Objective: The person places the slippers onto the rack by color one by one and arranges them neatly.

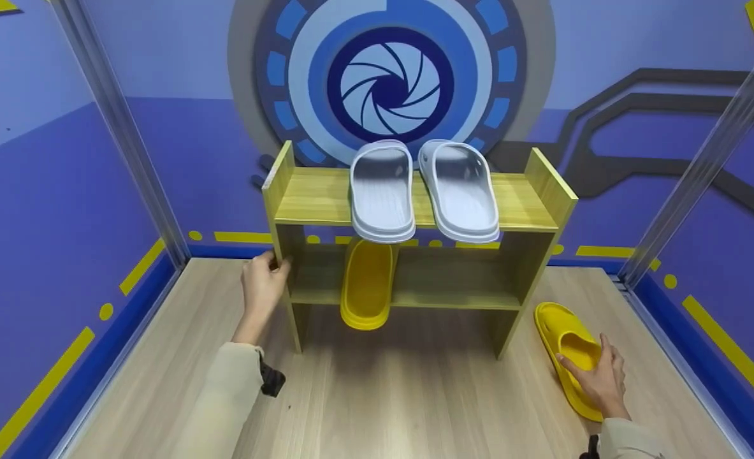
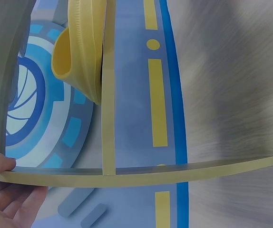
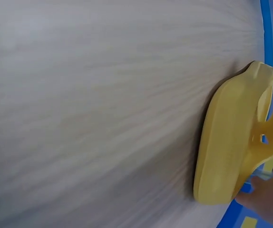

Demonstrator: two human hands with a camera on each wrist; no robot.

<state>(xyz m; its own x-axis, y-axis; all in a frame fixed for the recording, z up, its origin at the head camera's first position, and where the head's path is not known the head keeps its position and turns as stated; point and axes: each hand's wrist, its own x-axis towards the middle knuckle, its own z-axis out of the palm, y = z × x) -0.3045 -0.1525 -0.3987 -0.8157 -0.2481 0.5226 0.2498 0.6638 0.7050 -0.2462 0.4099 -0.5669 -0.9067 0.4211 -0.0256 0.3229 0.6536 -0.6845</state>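
My left hand (image 1: 266, 284) grips the left side panel (image 2: 70, 180) of a small wooden shoe rack (image 1: 322, 194), thumb on one face and fingers on the other. On the floor to the right of the rack lies a yellow clog (image 1: 558, 324), toe toward the back wall. My right hand (image 1: 604, 377) holds this clog across its opening, thumb toward the left rim and fingers along the right side. In the right wrist view, the fingers are partly cut off. Another yellow clog (image 1: 368, 287) sits on the rack's lower shelf, toward the left.
Two light grey clogs, a left one (image 1: 382, 194) and a right one (image 1: 463, 194), stand side by side on the top shelf. Blue printed walls (image 1: 179, 172) and metal posts (image 1: 125, 134) bound the wood-patterned floor (image 1: 402, 395).
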